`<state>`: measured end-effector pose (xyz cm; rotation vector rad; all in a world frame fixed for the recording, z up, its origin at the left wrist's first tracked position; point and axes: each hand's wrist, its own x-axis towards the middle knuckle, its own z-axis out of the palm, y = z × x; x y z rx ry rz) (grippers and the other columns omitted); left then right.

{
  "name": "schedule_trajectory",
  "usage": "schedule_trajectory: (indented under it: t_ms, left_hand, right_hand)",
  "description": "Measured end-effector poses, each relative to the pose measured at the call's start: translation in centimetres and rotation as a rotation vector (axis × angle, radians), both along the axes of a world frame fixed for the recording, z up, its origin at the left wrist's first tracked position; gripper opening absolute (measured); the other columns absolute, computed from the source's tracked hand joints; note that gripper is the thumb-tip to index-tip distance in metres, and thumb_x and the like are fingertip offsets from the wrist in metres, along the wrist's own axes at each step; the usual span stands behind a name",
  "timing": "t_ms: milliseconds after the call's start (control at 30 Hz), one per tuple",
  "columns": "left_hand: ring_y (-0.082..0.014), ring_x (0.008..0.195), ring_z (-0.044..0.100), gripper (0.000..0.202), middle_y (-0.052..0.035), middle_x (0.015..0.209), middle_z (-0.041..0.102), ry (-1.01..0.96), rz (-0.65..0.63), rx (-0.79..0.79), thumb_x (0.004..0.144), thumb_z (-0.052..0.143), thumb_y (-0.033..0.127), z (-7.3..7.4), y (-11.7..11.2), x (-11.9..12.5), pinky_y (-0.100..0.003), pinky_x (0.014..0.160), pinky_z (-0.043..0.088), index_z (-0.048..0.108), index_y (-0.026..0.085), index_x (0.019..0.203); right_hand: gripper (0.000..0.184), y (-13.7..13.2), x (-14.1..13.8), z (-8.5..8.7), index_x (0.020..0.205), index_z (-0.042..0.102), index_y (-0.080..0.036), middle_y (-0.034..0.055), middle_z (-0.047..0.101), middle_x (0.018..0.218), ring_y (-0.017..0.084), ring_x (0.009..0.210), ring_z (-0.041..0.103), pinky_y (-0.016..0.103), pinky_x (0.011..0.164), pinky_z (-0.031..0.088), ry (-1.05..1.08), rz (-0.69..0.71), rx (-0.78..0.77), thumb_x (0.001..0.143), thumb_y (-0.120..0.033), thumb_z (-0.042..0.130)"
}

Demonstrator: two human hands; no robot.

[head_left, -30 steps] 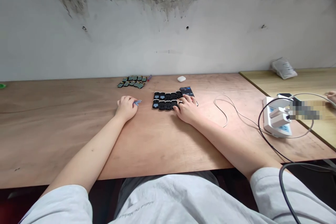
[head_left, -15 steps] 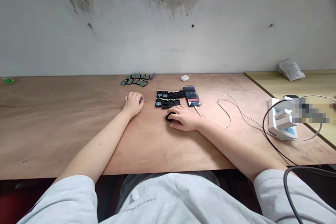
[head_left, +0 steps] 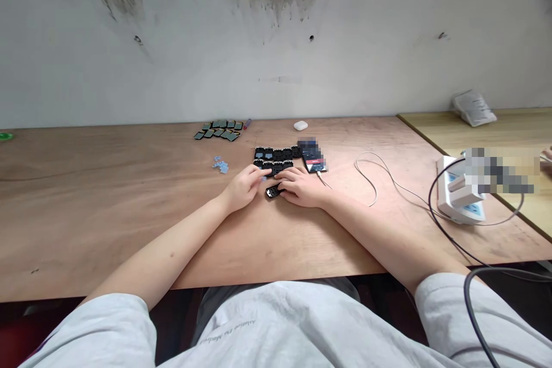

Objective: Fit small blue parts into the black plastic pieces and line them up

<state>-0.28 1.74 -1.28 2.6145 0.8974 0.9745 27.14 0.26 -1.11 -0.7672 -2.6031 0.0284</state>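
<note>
My left hand [head_left: 242, 188] is closed in a pinch on a small light-blue piece [head_left: 263, 179], just left of my right hand. Beneath it lies a small black plastic casing [head_left: 272, 191], flat on the table. The fingers of my right hand [head_left: 302, 187] grip that casing by its right end. Just beyond both hands, similar black casings [head_left: 278, 154] stand in two rows, some with light-blue pieces inside; my fingers partly cover the nearer row. A little pile of light-blue pieces [head_left: 221, 165] lies loose to the left.
Several small green-grey screens or boards [head_left: 219, 133] lie at the back beside a thin screwdriver-like tool [head_left: 247, 124]. A phone [head_left: 314, 156] with a white cable sits right of the casings. A white case [head_left: 301, 125], a power strip [head_left: 460, 195] and black cables are farther out.
My left hand has moved right from the blue pile, uncovering it, and brought a blue piece to the black casing. My right hand stays at the casing, now showing more of it.
</note>
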Motion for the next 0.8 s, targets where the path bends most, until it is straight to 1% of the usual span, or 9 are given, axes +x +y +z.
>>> schedule_trajectory:
  t_ms: [67, 133, 200, 367, 500, 567, 700, 800]
  left_hand:
    - [-0.0192, 0.095, 0.065, 0.024, -0.0074, 0.106, 0.067, -0.012, -0.034, -0.023, 0.106, 0.048, 0.025, 0.0, -0.6, 0.7, -0.035, 0.089, 0.054, 0.065, 0.021, 0.122]
    - [-0.0193, 0.092, 0.065, 0.016, -0.0061, 0.099, 0.069, -0.016, -0.058, -0.025, 0.105, 0.052, 0.027, 0.0, -0.9, 1.1, -0.035, 0.087, 0.054, 0.067, 0.021, 0.110]
    - [-0.0198, 0.093, 0.065, 0.016, -0.0064, 0.097, 0.070, -0.014, -0.079, -0.028, 0.106, 0.053, 0.027, 0.0, -1.1, 1.4, -0.035, 0.086, 0.054, 0.068, 0.021, 0.103]
    - [-0.0214, 0.098, 0.065, 0.020, -0.0073, 0.102, 0.073, 0.037, -0.104, -0.007, 0.105, 0.052, 0.023, -0.4, -0.9, 1.7, -0.037, 0.088, 0.053, 0.071, 0.022, 0.111]
    - [-0.0230, 0.098, 0.066, 0.025, -0.0080, 0.105, 0.074, 0.129, -0.074, 0.046, 0.103, 0.050, 0.020, -0.2, -0.9, 1.6, -0.041, 0.090, 0.052, 0.068, 0.021, 0.121]
    - [-0.0232, 0.100, 0.066, 0.025, -0.0084, 0.107, 0.074, 0.150, -0.088, 0.053, 0.103, 0.050, 0.021, 0.1, -1.0, 1.5, -0.041, 0.092, 0.052, 0.068, 0.021, 0.121]
    - [-0.0244, 0.108, 0.065, 0.021, -0.0094, 0.114, 0.073, 0.172, -0.140, 0.080, 0.102, 0.055, 0.025, 0.4, -1.1, 1.3, -0.043, 0.097, 0.052, 0.073, 0.023, 0.111]
    - [-0.0261, 0.116, 0.064, 0.021, -0.0108, 0.123, 0.071, 0.196, -0.158, 0.090, 0.099, 0.061, 0.028, 0.3, -1.0, 1.0, -0.045, 0.102, 0.051, 0.075, 0.025, 0.114]
  right_hand:
    - [0.023, 0.0, 0.0, -0.1, 0.117, 0.075, -0.024, 0.0100, 0.066, 0.141, 0.029, 0.126, 0.058, 0.050, 0.108, 0.041, -0.006, -0.012, -0.001, 0.100, -0.023, 0.060]
    - [0.025, 0.1, 0.1, -0.2, 0.121, 0.075, -0.025, 0.0099, 0.068, 0.138, 0.028, 0.124, 0.059, 0.048, 0.108, 0.041, -0.007, -0.011, -0.001, 0.101, -0.024, 0.059]
    - [0.026, 0.2, 0.1, -0.3, 0.121, 0.075, -0.025, 0.0099, 0.069, 0.134, 0.028, 0.122, 0.059, 0.048, 0.107, 0.041, -0.005, 0.003, 0.005, 0.102, -0.024, 0.058]
    - [0.024, 0.2, -0.1, -0.2, 0.120, 0.073, -0.023, 0.0099, 0.071, 0.128, 0.027, 0.118, 0.059, 0.045, 0.106, 0.042, 0.000, 0.010, 0.009, 0.103, -0.025, 0.056]
    - [0.019, 0.0, -0.3, 0.0, 0.117, 0.068, -0.019, 0.0105, 0.072, 0.120, 0.027, 0.113, 0.060, 0.044, 0.103, 0.043, 0.009, -0.027, -0.032, 0.100, -0.023, 0.059]
    - [0.019, 0.0, -0.3, 0.1, 0.117, 0.067, -0.020, 0.0102, 0.072, 0.118, 0.027, 0.113, 0.060, 0.043, 0.103, 0.043, 0.009, -0.030, -0.044, 0.100, -0.023, 0.059]
    - [0.020, 0.1, -0.2, 0.1, 0.118, 0.066, -0.021, 0.0099, 0.072, 0.120, 0.028, 0.115, 0.059, 0.044, 0.104, 0.043, 0.007, -0.035, -0.055, 0.100, -0.022, 0.058]
    - [0.023, 0.2, -0.1, 0.0, 0.120, 0.066, -0.020, 0.0096, 0.072, 0.122, 0.028, 0.117, 0.059, 0.044, 0.105, 0.043, 0.014, -0.030, -0.061, 0.099, -0.019, 0.059]
